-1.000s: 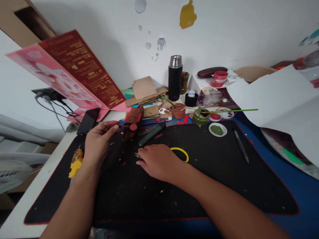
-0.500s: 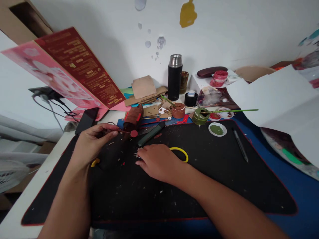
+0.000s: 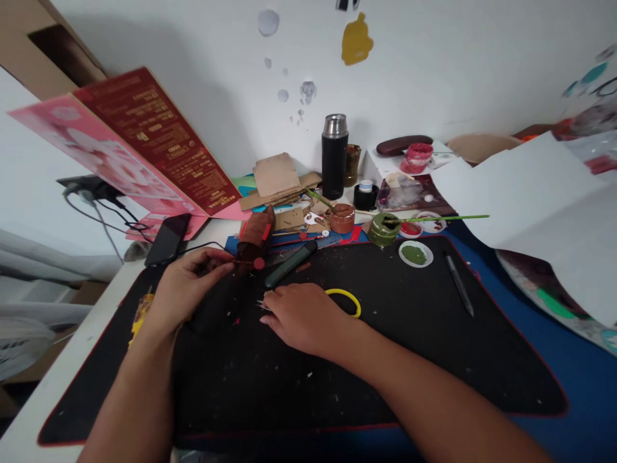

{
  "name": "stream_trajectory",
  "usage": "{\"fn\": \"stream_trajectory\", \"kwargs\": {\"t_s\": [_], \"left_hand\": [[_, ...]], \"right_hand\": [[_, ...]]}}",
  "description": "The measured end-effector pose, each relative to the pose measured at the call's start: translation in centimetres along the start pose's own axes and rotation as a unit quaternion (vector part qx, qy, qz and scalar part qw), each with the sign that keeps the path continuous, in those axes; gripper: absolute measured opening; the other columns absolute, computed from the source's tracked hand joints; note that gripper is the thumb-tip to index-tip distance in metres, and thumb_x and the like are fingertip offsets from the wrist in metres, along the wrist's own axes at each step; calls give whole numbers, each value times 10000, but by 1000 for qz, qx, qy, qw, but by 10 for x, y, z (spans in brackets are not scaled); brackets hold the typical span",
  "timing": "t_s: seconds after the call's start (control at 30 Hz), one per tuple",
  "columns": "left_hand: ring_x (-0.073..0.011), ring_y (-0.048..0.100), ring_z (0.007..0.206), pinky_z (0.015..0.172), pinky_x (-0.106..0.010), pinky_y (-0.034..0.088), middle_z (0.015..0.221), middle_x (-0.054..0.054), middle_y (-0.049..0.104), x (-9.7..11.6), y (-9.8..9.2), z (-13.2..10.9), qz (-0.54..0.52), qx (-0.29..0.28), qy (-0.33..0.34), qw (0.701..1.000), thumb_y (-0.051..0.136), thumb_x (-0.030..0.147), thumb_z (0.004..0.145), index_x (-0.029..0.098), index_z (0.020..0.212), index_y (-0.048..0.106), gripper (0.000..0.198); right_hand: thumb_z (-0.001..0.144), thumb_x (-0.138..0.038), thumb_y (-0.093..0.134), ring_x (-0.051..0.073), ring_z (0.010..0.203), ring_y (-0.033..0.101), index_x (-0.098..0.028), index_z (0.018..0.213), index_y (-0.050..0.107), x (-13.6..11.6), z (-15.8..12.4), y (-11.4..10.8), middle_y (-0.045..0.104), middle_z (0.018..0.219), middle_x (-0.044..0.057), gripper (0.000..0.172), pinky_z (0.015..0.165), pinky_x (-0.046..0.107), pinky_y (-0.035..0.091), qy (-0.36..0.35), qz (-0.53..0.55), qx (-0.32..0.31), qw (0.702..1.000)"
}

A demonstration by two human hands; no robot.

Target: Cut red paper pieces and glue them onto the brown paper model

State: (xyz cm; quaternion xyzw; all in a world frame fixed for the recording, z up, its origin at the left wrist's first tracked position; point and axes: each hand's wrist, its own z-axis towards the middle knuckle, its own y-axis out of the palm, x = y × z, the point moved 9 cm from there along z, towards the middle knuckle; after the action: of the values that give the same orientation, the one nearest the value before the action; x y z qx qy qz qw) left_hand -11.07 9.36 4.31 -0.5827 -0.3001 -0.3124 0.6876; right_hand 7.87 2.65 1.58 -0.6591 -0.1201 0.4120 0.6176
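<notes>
My left hand (image 3: 195,283) is closed, with thumb and fingers pinching a thin dark stick with a small red disc (image 3: 259,263) on its end. The disc is just in front of a brown, roll-shaped piece (image 3: 255,230) with red strips. My right hand (image 3: 306,318) rests low over the black mat, its fingers curled over a pair of scissors with a yellow handle (image 3: 357,301). Thin metal tips show past my right fingertips, while the middle of the scissors is hidden under the hand. Just beyond lies a dark green cutter-like tool (image 3: 292,265).
Behind stand an open brown paint jar (image 3: 342,220), a green paint jar (image 3: 383,230) with a brush across it, and a black flask (image 3: 335,157). A green-smeared lid (image 3: 415,254) and a pen (image 3: 459,284) lie right. A yellow object (image 3: 139,319) is beside my left forearm.
The view has tilted up slightly. My left hand has shifted a little to the right with the disc stick, uncovering the yellow object left of my forearm. My right hand stays over the scissors.
</notes>
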Motion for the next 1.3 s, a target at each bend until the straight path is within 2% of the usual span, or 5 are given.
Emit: {"fn": "stream_trajectory", "kwargs": {"t_s": [0.13,0.33,0.5,1.0,1.3], "left_hand": [[-168,611,678,661,-281,477,762,-6,739,-3,-5,-5,-22,37,-21,999,831,467,708,223,882,782,303],[-177,625,734,693,-279,484,808,-10,740,-23,1,-12,-79,65,-63,993,873,468,667,227,899,766,351],[-178,622,718,689,-286,481,788,-10,716,-29,7,-17,-99,54,-66,991,890,497,637,217,878,750,395],[-185,606,721,686,-305,448,805,-14,719,-33,19,-17,-47,42,-71,996,829,527,703,211,946,758,406],[-186,613,734,704,-305,453,820,-17,733,-31,14,-17,-44,56,-65,995,826,505,710,214,943,768,377]], "right_hand": [[1060,-363,661,244,893,742,-137,1078,735,-1,0,-1,795,1029,99,239,658,347,444,-1,-3,1,1000],[1063,-362,654,239,891,742,-136,1090,741,-2,0,-1,799,1030,94,244,651,348,437,-4,-4,6,1000],[1060,-360,660,239,884,739,-134,1090,744,-2,0,0,798,1026,98,243,647,350,433,-2,-6,10,1000],[1062,-363,656,242,901,738,-140,1106,732,-3,0,-1,794,1042,106,239,671,339,458,2,-8,-1,1000],[1053,-362,673,239,875,732,-130,1095,736,-2,0,0,793,1030,102,244,628,341,408,2,-9,3,1000]]}}
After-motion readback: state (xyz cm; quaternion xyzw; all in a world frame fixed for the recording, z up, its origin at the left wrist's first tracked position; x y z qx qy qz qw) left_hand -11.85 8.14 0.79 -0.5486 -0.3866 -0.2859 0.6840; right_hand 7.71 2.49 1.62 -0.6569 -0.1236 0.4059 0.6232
